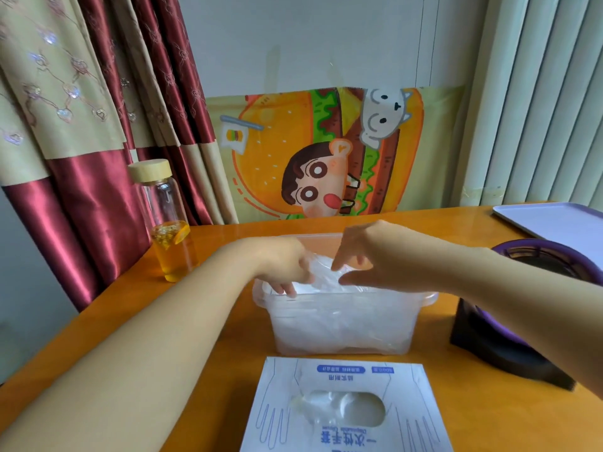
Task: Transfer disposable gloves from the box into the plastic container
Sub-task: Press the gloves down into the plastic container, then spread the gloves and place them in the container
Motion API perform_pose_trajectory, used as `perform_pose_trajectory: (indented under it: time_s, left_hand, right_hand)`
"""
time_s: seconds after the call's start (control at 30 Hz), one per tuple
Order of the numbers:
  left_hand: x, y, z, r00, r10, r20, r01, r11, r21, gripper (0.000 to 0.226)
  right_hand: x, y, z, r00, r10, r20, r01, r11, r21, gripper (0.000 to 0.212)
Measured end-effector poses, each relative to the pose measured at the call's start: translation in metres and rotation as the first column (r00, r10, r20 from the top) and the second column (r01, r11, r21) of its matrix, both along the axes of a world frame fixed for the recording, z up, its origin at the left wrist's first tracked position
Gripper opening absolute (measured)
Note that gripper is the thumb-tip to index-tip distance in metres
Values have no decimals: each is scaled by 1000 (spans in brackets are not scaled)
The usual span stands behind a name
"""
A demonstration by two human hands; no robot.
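A clear plastic container (342, 324) stands mid-table, filled with crumpled transparent disposable gloves (326, 278). Both my hands are over its open top. My left hand (287, 269) reaches down at the left rim, its fingers curled into the glove film. My right hand (368, 256) hovers over the middle, with thumb and forefinger pinching the raised film. The white glove box (346, 406) lies flat in front of the container, and more gloves show through its oval opening.
A glass bottle (169, 223) with a wooden lid and yellow liquid stands at the left. A dark purple-rimmed object (509, 327) sits right of the container, a pale tray (554, 220) behind it. The orange table (195, 370) meets a curtain and cartoon poster.
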State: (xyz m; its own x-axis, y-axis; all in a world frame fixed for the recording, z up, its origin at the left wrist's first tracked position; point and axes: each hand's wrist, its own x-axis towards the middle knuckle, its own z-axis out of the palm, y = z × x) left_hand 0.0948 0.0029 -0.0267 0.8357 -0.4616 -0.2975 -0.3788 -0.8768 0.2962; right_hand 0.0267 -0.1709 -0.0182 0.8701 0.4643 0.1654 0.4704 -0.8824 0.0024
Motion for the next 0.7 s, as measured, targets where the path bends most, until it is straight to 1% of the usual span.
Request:
perform_pose_trajectory:
  time_s: [0.1, 0.17, 0.23, 0.3, 0.33, 0.37, 0.4, 0.47, 0.5, 0.53, 0.6, 0.63, 0.7]
  left_hand:
    - [-15, 25, 3, 1000, 28, 3, -27, 976, -217, 32]
    - [-22, 37, 3, 997, 73, 25, -60, 939, -339, 34]
    - [-35, 46, 0, 986, 103, 133, -42, 917, -395, 32]
    - [-48, 49, -4, 958, 122, 258, 1, 902, -431, 25]
    - [-54, 50, -7, 950, 128, 285, 18, 890, -456, 20]
    - [-62, 52, -11, 952, 119, 283, 32, 877, -479, 14]
    - [-70, 53, -15, 964, 89, 250, 44, 874, -484, 11]
    - [-86, 55, -25, 995, -25, 99, 64, 908, -414, 13]
    - [-93, 54, -32, 996, -84, 22, 87, 943, -322, 21]
    - [-101, 54, -40, 990, -137, -13, 132, 971, -199, 34]
    - [-109, 51, -55, 975, -222, 12, 222, 975, 10, 60]
    - [-112, 50, -61, 971, -237, 35, 235, 970, 58, 71]
    - [-112, 51, -65, 971, -235, 39, 232, 970, 70, 83]
  right_hand:
    - [-35, 14, -6, 975, 161, -153, -166, 986, -21, 21]
    - [-50, 18, -19, 939, 221, -262, -245, 967, -64, 21]
    - [-61, 19, -35, 913, 216, -345, -270, 956, -116, 26]
    - [-65, 20, -49, 912, 180, -370, -257, 951, -171, 35]
    - [-65, 21, -55, 914, 163, -372, -248, 949, -193, 39]
    - [-65, 22, -60, 916, 157, -369, -247, 946, -209, 42]
    - [-64, 22, -63, 919, 162, -360, -251, 944, -215, 43]
    - [-63, 23, -66, 923, 182, -339, -264, 941, -211, 43]
    - [-62, 23, -67, 923, 192, -333, -270, 940, -207, 42]
    - [-61, 25, -69, 922, 200, -331, -276, 939, -204, 40]
    - [-60, 26, -73, 923, 208, -323, -269, 950, -157, 33]
    - [-60, 27, -76, 924, 221, -311, -270, 955, -125, 29]
    - [-58, 28, -80, 930, 263, -256, -295, 951, -96, 22]
